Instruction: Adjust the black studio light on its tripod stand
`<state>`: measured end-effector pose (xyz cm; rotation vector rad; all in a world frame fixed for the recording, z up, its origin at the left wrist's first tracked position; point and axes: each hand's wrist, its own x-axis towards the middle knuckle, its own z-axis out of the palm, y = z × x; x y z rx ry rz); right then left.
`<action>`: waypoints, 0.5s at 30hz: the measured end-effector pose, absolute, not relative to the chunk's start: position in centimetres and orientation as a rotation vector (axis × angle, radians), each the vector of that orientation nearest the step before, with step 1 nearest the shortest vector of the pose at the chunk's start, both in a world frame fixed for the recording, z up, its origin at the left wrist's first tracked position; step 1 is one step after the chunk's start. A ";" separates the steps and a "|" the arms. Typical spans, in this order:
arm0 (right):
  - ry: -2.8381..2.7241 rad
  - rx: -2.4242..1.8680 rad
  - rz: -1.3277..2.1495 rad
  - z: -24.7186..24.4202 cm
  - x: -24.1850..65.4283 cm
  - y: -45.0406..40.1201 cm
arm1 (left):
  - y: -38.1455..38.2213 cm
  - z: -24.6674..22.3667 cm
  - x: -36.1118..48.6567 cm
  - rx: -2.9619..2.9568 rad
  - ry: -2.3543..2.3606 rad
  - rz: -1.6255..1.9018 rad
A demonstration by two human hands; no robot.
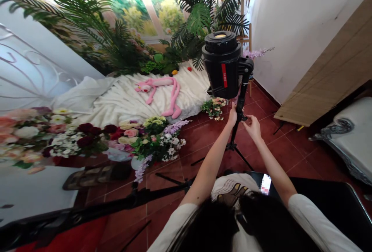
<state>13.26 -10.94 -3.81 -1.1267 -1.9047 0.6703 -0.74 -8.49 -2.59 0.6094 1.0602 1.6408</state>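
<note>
A black studio light (222,68) with a red label sits on top of a black stand (235,133) in front of me. My left hand (233,115) is wrapped round the stand's pole just below the light. Beside it, my right hand (252,128) pinches a small black knob (243,118) on the right side of the pole. The stand's legs spread on the red tiled floor.
A pink plush toy (158,85) lies on a white furry cloth (116,99). Artificial flowers (130,135) fill the left. A black boom pole (101,207) crosses the lower left. A wooden panel (328,64) leans at right; a phone (266,183) lies near my body.
</note>
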 end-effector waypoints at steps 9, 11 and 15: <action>-1.939 -1.454 0.659 -2.6 13.0 -10.8 | -9.0 -2.3 -0.8 0.688 1.109 1.658; -1.894 -1.455 0.820 -2.7 12.9 -10.4 | -9.1 -2.3 -0.8 0.705 1.104 1.662; -1.765 -1.350 1.112 -3.4 12.5 -9.5 | -9.2 -2.5 -0.7 0.716 1.139 1.677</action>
